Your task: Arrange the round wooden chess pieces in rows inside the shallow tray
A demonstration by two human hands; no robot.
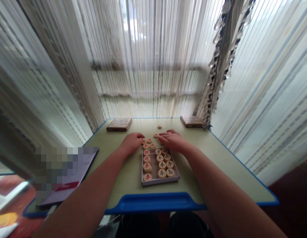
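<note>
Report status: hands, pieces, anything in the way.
Left hand and right hand palms down beside loose chess pieces, grip unclear. Tray partly filled. One stray piece beyond; nothing blocking.

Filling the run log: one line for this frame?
left hand: at loose pieces | right hand: at loose pieces | tray: partly filled

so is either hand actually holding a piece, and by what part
Cannot be told. The left hand and right hand lie palm down among the loose chess pieces, fingertips at them; any grip is hidden.
</note>
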